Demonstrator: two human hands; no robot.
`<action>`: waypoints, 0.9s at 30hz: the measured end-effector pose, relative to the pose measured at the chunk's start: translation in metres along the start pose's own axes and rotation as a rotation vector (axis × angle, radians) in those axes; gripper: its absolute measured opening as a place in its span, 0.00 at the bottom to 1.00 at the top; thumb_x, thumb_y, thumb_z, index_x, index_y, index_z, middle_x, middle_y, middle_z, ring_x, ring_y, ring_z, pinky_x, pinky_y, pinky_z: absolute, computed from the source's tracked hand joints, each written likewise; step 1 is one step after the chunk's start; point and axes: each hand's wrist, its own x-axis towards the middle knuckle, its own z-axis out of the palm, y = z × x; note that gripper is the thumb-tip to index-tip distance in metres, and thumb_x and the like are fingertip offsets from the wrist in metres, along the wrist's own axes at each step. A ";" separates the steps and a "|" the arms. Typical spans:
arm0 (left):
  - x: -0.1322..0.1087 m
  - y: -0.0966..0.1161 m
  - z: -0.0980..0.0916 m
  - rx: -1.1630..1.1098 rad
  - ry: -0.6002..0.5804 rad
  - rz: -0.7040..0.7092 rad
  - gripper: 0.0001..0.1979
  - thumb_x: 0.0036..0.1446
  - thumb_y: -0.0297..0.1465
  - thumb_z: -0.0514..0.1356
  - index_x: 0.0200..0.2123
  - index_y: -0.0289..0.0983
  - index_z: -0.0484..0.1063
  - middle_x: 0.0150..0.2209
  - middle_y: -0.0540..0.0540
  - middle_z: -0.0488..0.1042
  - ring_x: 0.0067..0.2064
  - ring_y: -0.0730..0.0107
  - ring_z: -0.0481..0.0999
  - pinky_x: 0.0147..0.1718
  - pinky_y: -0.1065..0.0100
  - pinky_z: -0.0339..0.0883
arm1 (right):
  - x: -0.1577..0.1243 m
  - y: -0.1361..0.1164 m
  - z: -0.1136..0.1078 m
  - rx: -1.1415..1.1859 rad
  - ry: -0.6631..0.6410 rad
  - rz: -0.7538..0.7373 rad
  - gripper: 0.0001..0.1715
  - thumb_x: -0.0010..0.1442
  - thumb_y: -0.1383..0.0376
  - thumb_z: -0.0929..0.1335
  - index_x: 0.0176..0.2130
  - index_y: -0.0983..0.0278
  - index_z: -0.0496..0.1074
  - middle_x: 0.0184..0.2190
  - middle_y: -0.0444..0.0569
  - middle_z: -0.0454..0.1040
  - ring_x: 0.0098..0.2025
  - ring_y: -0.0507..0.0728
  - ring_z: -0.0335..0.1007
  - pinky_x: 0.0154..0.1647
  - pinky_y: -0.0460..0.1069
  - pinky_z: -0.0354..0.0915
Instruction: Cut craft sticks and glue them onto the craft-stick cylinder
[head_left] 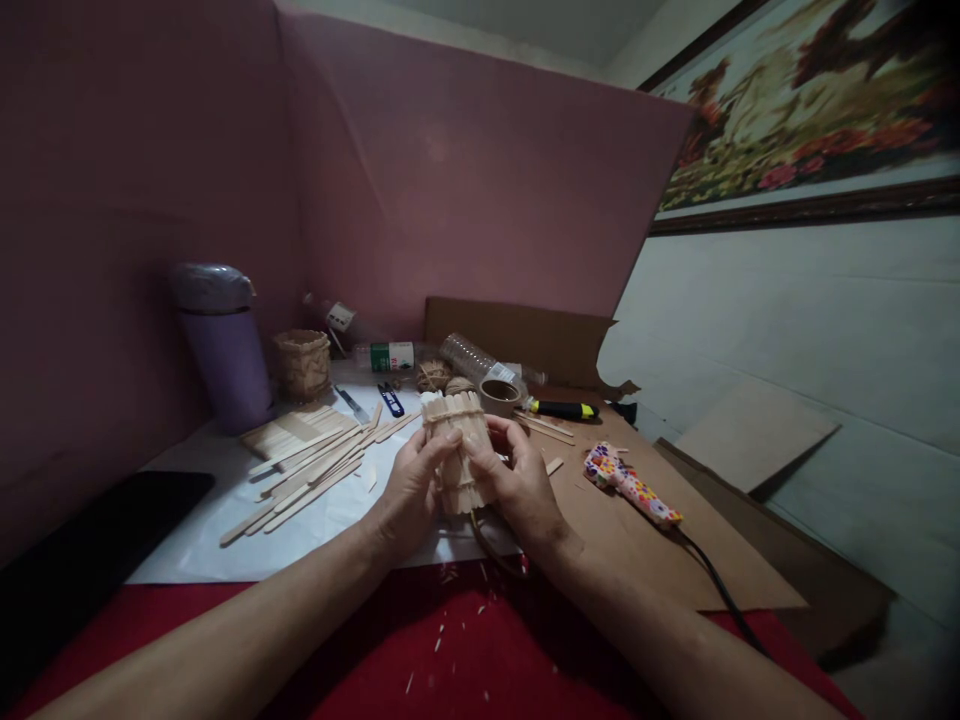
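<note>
A small upright bundle of pale wooden sticks (457, 455), with bands of twine near its top and bottom, is held between both hands over the table's front edge. My left hand (411, 490) grips its left side, thumb on the front face. On the right side, my right hand (521, 485) is closed round it, thumb also pressed to the front. The fingers behind the bundle are partly hidden. A loop of brown cord (491, 550) hangs below the bundle.
Loose craft sticks (307, 480) lie left on white paper. Behind are a stick-covered cup (302, 365), purple tumbler (229, 350), plastic bottles (480, 358), tape roll (501, 392) and cutter (566, 410). A flowered glue gun (630, 485) with a black cable lies right on cardboard.
</note>
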 end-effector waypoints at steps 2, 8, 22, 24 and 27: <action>-0.001 0.000 0.001 0.004 0.004 -0.002 0.20 0.54 0.33 0.64 0.50 0.33 0.68 0.42 0.38 0.79 0.39 0.57 0.80 0.34 0.61 0.75 | 0.000 0.000 0.000 0.000 0.000 0.002 0.27 0.55 0.53 0.70 0.49 0.65 0.68 0.46 0.56 0.76 0.48 0.62 0.72 0.50 0.57 0.66; 0.001 0.001 0.001 -0.065 -0.031 -0.037 0.18 0.57 0.35 0.61 0.50 0.33 0.71 0.42 0.38 0.79 0.43 0.55 0.79 0.41 0.60 0.74 | 0.000 0.001 0.000 -0.012 0.004 0.013 0.28 0.53 0.53 0.71 0.48 0.66 0.68 0.45 0.57 0.75 0.47 0.63 0.71 0.50 0.58 0.66; 0.001 0.003 0.002 -0.177 -0.028 -0.102 0.19 0.63 0.36 0.53 0.49 0.29 0.74 0.38 0.38 0.81 0.45 0.55 0.79 0.48 0.59 0.71 | 0.000 0.001 0.000 -0.036 0.022 -0.005 0.26 0.54 0.54 0.71 0.48 0.65 0.68 0.45 0.55 0.76 0.47 0.63 0.72 0.50 0.58 0.67; 0.001 0.003 0.001 -0.176 -0.037 -0.108 0.19 0.63 0.36 0.53 0.49 0.30 0.74 0.38 0.38 0.81 0.44 0.56 0.79 0.47 0.59 0.72 | 0.000 0.001 0.000 -0.038 0.022 -0.005 0.25 0.54 0.54 0.71 0.48 0.64 0.68 0.45 0.55 0.76 0.47 0.62 0.72 0.50 0.58 0.67; 0.002 0.002 0.001 -0.178 -0.049 -0.091 0.18 0.62 0.35 0.55 0.49 0.30 0.74 0.38 0.39 0.81 0.44 0.56 0.80 0.47 0.59 0.72 | -0.001 0.000 0.000 -0.047 0.017 -0.007 0.25 0.54 0.55 0.70 0.48 0.64 0.68 0.45 0.55 0.76 0.47 0.62 0.72 0.50 0.58 0.67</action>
